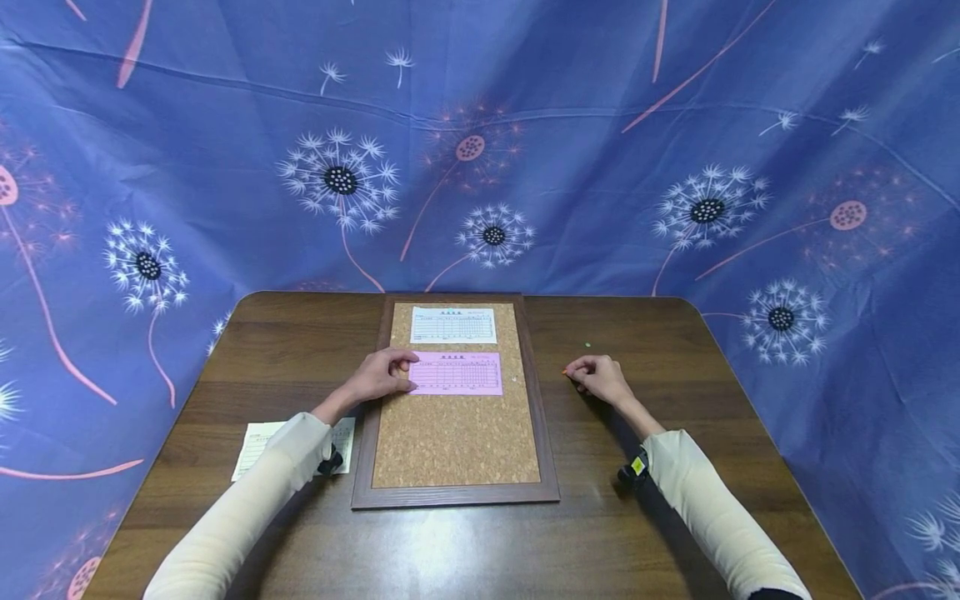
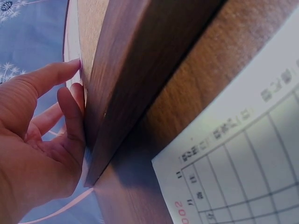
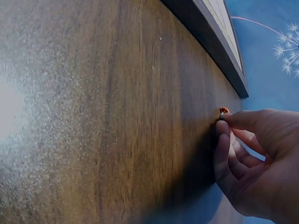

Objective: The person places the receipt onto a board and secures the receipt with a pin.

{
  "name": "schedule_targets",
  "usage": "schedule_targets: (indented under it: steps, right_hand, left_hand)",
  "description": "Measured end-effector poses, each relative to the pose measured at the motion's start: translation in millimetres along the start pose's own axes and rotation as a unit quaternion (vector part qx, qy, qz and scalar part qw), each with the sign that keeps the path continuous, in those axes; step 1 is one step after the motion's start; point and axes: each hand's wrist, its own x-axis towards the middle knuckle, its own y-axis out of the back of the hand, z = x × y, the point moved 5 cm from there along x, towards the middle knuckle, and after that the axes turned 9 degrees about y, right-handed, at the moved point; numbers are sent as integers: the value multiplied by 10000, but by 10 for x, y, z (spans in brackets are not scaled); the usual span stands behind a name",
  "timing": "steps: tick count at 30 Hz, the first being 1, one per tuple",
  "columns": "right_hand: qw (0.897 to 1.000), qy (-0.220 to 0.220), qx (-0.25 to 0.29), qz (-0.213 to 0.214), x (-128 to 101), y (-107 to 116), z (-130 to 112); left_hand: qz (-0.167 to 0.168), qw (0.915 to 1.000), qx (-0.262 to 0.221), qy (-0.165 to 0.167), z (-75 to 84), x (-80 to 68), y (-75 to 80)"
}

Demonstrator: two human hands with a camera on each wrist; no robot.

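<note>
While my left hand [image 1: 378, 377] rests at the centre of the frame on the left edge of the pink printed paper slip [image 1: 457, 372], its fingers bent and pressing that slip against the wood-framed cork pinboard [image 1: 457, 442], my right hand [image 1: 597, 377] sits right of centre on the dark wooden table [image 1: 675, 333], pinching a small orange pushpin [image 1: 564, 372] between thumb and forefinger. A white printed slip [image 1: 453, 325] lies above the pink one on the board. Another pale printed form [image 1: 258, 437] lies at lower left, partly under my sleeve. A tiny green pin [image 1: 588, 344] sits just above my right hand.
</note>
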Motion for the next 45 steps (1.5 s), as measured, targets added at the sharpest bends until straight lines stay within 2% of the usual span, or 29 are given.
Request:
schedule_targets:
  steps: [8,14,23,32,37,42,45]
  right_hand:
    - [9998,185,13,123,-25,22,-19]
    - [9987,401,-213,241,-16,15,-38]
    - [9986,306,-353,254,-14,34,-61]
    - [9993,213,-138,277,-26,32,-44]
    - [9989,246,-187,339,-37,21,-29]
    - [9985,245,-261,422,-48,27,-26]
    - [9981,231,-311,483,-45,42,-29]
  left_hand:
    - [17,10000,18,-52,-7,-3,4]
    - [47,9999,25,-110,-1,4,12]
    - [55,10000,42,-70,-7,12,-2]
    - [16,10000,-41,-57,20,-8,19]
    - [13,10000,-68,-48,8,-14,12]
    - [33,9990,-255,-378,35,-57,26]
    - [21,9987,-294,-417,46,-61,28]
